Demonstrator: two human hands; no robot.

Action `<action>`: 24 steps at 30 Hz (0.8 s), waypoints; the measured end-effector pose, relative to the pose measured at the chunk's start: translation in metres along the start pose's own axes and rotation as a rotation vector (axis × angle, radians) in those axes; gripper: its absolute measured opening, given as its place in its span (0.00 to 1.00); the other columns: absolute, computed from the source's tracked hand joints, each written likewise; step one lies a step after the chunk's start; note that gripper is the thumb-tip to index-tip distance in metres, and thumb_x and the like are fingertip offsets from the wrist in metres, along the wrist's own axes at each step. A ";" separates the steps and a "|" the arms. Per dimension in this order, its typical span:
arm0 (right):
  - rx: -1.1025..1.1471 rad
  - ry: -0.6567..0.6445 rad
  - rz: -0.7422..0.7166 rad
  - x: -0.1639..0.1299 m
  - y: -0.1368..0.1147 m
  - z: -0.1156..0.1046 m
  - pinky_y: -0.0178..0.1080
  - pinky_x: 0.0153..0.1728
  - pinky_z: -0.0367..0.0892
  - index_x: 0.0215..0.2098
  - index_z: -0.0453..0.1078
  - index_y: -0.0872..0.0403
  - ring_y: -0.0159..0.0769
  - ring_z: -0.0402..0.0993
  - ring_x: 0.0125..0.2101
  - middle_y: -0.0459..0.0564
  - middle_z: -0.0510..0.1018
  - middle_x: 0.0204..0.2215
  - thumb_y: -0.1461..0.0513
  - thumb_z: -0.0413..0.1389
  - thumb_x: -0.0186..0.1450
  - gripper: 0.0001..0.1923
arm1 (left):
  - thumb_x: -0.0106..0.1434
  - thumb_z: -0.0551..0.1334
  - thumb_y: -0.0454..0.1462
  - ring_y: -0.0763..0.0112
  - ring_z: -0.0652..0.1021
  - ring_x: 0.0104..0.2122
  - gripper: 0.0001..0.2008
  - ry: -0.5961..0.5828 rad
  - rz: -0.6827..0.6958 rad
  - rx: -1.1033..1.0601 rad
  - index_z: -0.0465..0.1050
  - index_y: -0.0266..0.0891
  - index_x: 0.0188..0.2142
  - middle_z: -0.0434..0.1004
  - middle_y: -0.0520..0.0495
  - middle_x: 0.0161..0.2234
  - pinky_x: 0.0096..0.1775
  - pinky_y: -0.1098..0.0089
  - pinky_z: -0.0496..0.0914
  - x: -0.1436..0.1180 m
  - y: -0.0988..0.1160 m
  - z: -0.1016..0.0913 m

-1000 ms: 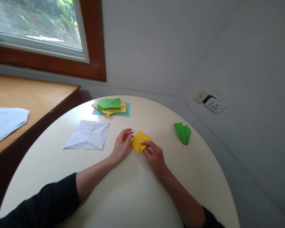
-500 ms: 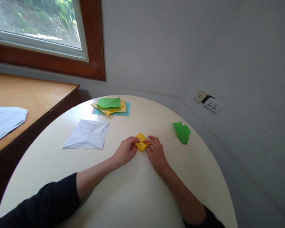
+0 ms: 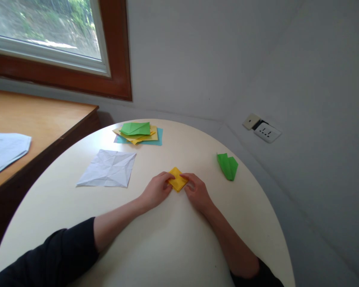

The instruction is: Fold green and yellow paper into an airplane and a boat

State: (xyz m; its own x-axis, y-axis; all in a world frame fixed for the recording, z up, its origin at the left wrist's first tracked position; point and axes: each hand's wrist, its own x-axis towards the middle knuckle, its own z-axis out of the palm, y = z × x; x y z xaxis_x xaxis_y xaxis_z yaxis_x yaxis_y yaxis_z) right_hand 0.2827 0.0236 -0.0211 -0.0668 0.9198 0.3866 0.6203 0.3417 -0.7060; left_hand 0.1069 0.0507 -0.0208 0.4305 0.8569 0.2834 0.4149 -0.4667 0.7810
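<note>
A small folded square of yellow paper (image 3: 177,181) lies like a diamond on the white round table (image 3: 155,247), one corner towards me. At its left corner my left hand (image 3: 157,189) grips it, thumb below and fingers on top. My right hand (image 3: 198,192) has the right corner between thumb and bent fingers. Both corners are partly covered by fingertips. To the left of my hands a creased white paper sheet (image 3: 109,168) is spread flat. Off to the right sits a folded green paper piece (image 3: 227,166).
Folded green and yellow papers (image 3: 135,128) are piled on blue sheets at the table's far edge. A wooden desk (image 3: 54,115) with white papers (image 3: 7,149) stands at left, below a window (image 3: 48,36). A power socket (image 3: 267,132) is on the right wall.
The fingers of my right hand have come down closer together onto the yellow paper's right corner. My left hand keeps its hold. The whole view has shifted slightly.
</note>
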 end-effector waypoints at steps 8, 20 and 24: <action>0.011 -0.014 0.021 0.000 0.002 0.001 0.45 0.48 0.66 0.42 0.71 0.53 0.37 0.72 0.42 0.50 0.77 0.39 0.72 0.47 0.50 0.24 | 0.55 0.55 0.32 0.66 0.76 0.33 0.11 0.007 -0.029 0.026 0.73 0.38 0.36 0.77 0.45 0.34 0.37 0.68 0.70 0.000 0.000 -0.001; -0.007 0.055 0.084 0.001 -0.001 0.001 0.42 0.40 0.70 0.39 0.72 0.52 0.36 0.75 0.35 0.49 0.79 0.35 0.65 0.50 0.58 0.13 | 0.57 0.56 0.34 0.68 0.75 0.29 0.07 0.024 -0.074 0.002 0.73 0.41 0.30 0.76 0.49 0.28 0.38 0.67 0.68 0.000 0.006 -0.004; -0.022 0.055 0.100 0.001 -0.001 0.001 0.42 0.39 0.70 0.38 0.72 0.52 0.36 0.74 0.33 0.50 0.79 0.34 0.64 0.50 0.59 0.12 | 0.57 0.55 0.34 0.68 0.75 0.28 0.07 0.002 -0.080 0.027 0.71 0.42 0.30 0.76 0.51 0.26 0.48 0.59 0.64 0.001 0.007 -0.005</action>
State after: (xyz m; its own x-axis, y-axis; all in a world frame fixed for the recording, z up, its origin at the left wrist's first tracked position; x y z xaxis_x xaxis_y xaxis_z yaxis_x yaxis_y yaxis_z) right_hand 0.2812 0.0243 -0.0209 0.0389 0.9370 0.3472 0.6384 0.2440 -0.7300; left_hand 0.1060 0.0498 -0.0119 0.3936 0.8922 0.2217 0.4696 -0.4024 0.7859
